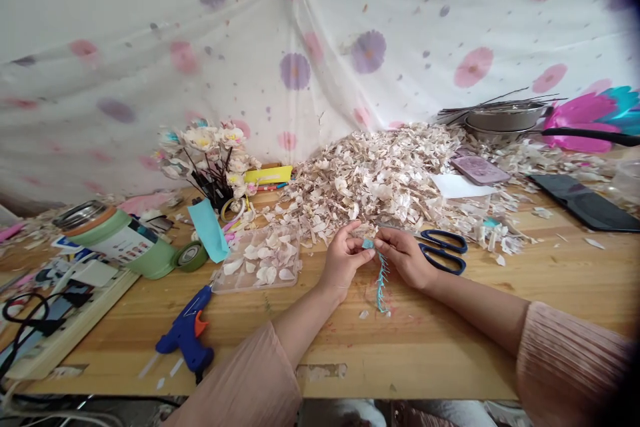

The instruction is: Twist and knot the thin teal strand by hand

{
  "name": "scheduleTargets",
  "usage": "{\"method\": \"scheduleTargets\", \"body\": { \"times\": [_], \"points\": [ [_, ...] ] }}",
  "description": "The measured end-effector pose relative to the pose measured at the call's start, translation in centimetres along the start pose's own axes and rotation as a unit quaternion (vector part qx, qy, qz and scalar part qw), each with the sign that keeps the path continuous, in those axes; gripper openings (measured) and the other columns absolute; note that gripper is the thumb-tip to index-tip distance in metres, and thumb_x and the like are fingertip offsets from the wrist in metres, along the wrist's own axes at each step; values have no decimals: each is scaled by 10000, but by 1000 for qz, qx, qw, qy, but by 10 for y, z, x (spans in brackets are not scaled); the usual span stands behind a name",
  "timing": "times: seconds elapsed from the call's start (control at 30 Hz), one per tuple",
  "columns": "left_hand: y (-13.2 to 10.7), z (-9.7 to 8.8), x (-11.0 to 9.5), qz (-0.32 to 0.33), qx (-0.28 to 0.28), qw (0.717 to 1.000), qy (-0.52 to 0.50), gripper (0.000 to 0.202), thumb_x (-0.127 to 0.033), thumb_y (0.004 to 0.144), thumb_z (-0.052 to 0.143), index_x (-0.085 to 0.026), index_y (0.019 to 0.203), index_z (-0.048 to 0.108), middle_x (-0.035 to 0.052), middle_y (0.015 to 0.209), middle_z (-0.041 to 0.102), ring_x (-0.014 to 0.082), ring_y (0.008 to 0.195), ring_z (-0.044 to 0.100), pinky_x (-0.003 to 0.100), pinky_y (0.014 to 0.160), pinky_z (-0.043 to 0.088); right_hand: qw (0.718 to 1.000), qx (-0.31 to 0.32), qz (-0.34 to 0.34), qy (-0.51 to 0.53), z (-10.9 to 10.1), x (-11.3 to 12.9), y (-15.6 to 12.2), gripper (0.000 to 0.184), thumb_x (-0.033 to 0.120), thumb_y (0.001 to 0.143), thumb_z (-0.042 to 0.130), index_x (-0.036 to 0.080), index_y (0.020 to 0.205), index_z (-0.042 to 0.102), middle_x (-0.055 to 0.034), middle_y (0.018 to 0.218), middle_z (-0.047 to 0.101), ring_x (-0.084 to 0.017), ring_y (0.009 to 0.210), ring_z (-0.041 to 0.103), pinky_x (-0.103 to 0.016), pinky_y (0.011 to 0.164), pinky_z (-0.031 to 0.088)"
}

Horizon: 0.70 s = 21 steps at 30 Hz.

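My left hand (345,259) and my right hand (406,259) meet over the middle of the table, fingertips nearly touching. The left thumb and fingers pinch a small turquoise piece (368,243). From the right fingertips hangs a turquoise fringed strip (383,287), its lower end close to the tabletop; whether it joins the small piece is hidden by the fingers. Just right of my right hand lie dark blue-handled scissors (445,241), their blades mostly hidden. A clear compartment box (257,287) with pale petal-like flakes sits left of my left hand.
A large heap of pale flakes (370,180) lies behind my hands. At left are a blue glue gun (187,333), a green flask (125,240), a power strip (75,327) and a bunch of white flowers (210,147). A dark phone (590,201) lies at right.
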<state>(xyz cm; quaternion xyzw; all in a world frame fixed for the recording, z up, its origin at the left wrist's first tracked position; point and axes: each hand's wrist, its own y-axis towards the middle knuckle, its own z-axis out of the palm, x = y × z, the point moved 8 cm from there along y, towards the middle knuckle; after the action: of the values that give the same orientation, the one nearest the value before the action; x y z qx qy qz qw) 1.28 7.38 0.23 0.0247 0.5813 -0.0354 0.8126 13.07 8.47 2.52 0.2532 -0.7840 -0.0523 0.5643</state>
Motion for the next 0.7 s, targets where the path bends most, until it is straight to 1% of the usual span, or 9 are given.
{"method": "scheduleTargets", "body": {
  "times": [0.13, 0.23, 0.4, 0.53, 0.63, 0.7],
  "points": [
    [-1, -1, 0, -5, -5, 1000, -3, 623, -150, 619, 783, -176, 1198, 554, -13, 725, 680, 138, 681, 596, 297, 746, 431, 1000, 1, 16, 6, 1, -3, 1, 495, 593, 918, 433, 204, 613, 407, 24, 597, 395, -133, 578, 367, -258, 533, 314],
    [-1, -1, 0, -7, -11, 1000, 1, 615, -132, 620, 772, -173, 1194, 555, -3, 745, 691, 141, 694, 602, 299, 754, 427, 1000, 3, 10, 2, 2, -3, 1, 493, 597, 919, 432, 205, 622, 413, 24, 602, 394, -134, 574, 370, -258, 538, 319],
    [-1, 0, 0, -13, -5, 1000, -2, 630, -105, 612, 760, -162, 1202, 543, -23, 704, 672, 129, 661, 589, 291, 735, 420, 1000, -3, 2, -17, 0, -3, 1, 512, 608, 923, 413, 206, 606, 411, 21, 582, 402, -138, 561, 385, -259, 530, 331],
    [0, -1, 1, -14, -14, 1000, -9, 645, -100, 594, 764, -159, 1201, 553, -34, 683, 644, 118, 625, 558, 275, 685, 406, 1000, -4, 9, -23, 0, -3, 2, 524, 633, 907, 420, 202, 612, 454, 4, 589, 456, -152, 566, 426, -273, 541, 370],
    [0, 0, 1, -17, -14, 1000, -20, 660, -96, 569, 766, -161, 1193, 560, -29, 694, 647, 116, 627, 553, 275, 691, 407, 1000, 6, 13, -18, 2, -3, 1, 519, 641, 896, 430, 198, 642, 522, -16, 614, 526, -173, 592, 481, -292, 568, 415],
    [0, -1, 3, -20, -19, 999, -25, 676, -95, 536, 781, -161, 1176, 574, -36, 678, 637, 109, 615, 540, 274, 693, 409, 1000, 3, 14, -27, 0, -5, 1, 523, 650, 883, 438, 202, 631, 541, -25, 606, 549, -186, 587, 501, -304, 565, 433]
  ]
}}
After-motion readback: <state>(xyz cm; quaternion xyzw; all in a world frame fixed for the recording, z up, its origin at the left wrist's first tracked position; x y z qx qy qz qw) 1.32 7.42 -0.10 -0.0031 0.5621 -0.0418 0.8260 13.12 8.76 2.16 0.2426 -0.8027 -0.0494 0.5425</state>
